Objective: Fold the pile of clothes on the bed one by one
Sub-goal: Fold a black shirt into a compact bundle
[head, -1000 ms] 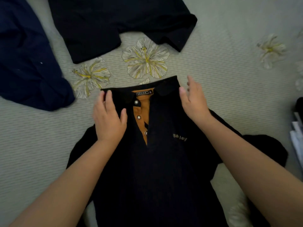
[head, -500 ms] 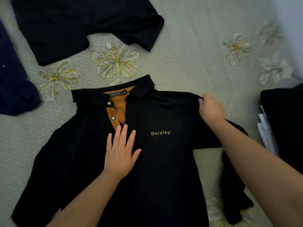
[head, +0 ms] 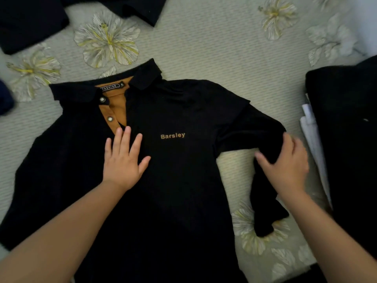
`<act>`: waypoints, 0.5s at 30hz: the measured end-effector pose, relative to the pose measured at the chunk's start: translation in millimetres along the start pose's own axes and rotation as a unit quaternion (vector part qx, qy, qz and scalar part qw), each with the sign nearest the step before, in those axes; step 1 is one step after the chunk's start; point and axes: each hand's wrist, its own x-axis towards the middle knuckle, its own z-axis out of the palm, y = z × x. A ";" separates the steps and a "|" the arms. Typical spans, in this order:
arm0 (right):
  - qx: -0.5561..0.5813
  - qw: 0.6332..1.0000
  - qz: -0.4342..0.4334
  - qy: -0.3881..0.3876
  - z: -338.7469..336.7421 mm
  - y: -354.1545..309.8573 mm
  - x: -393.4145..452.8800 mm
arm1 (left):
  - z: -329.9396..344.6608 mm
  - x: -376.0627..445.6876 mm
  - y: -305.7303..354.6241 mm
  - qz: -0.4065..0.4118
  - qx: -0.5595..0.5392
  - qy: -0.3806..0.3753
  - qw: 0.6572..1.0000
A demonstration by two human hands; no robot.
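- Our black polo shirt (head: 173, 180) lies face up across the middle of the bed (head: 214, 43), collar toward the far edge; its body could skew if we tug hard.
- The sleeve (head: 251, 127) toward the bed's right edge is bent; pulled unevenly, it may bunch or twist.
- Our right hand (head: 285, 164), its grip closed round that sleeve, could lose the cloth.
- Our left hand (head: 124, 160) presses flat on the chest, fingers spread; lifting early frees the shirt to slide.

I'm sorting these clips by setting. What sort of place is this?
Most likely a bedroom: a bed with a flower-print sheet, a black polo shirt spread on it, and other dark clothes lying around.
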 end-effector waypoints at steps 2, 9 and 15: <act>0.003 0.994 0.060 -0.089 6.4 20.6 -25.9 | -2.5 -1.7 3.8 -0.017 0.019 -0.006 1.000; 0.253 0.949 0.184 0.035 -35.4 49.1 23.6 | -4.9 -28.0 57.9 0.042 0.011 0.046 0.998; 0.528 0.820 0.157 -0.158 -98.6 17.9 16.3 | 3.7 -54.2 103.8 -0.001 -0.022 -0.024 0.999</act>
